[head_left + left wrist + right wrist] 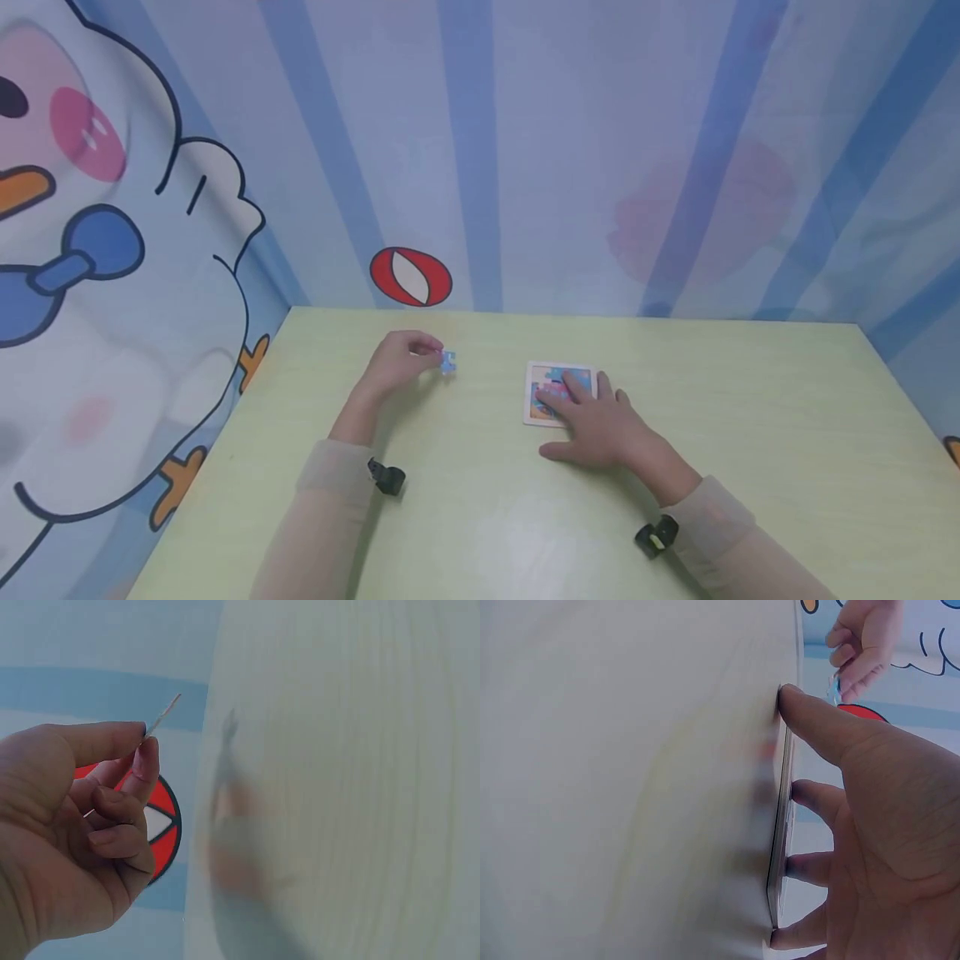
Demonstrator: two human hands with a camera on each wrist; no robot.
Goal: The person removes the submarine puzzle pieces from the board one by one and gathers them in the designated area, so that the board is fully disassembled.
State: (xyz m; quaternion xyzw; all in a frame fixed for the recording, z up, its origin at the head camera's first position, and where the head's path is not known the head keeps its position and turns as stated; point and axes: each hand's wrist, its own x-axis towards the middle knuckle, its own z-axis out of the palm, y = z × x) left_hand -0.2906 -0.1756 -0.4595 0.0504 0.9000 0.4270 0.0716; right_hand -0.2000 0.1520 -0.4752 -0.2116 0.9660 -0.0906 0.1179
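Observation:
Between thumb and fingertip my left hand pinches a small blue and pink jigsaw puzzle piece, held over the table left of the puzzle. The left wrist view shows the thin piece edge-on at the fingertips of the left hand. My right hand lies spread over a small square jigsaw puzzle in a white frame, its fingertips on the picture and thumb down on the table. Part of the colourful picture is hidden beneath that hand. In the right wrist view, fingers press along the puzzle board.
The pale yellow table ends at a blue striped backdrop behind it. A cartoon figure is printed on the left side of the backdrop. Small black cameras sit on both wrists.

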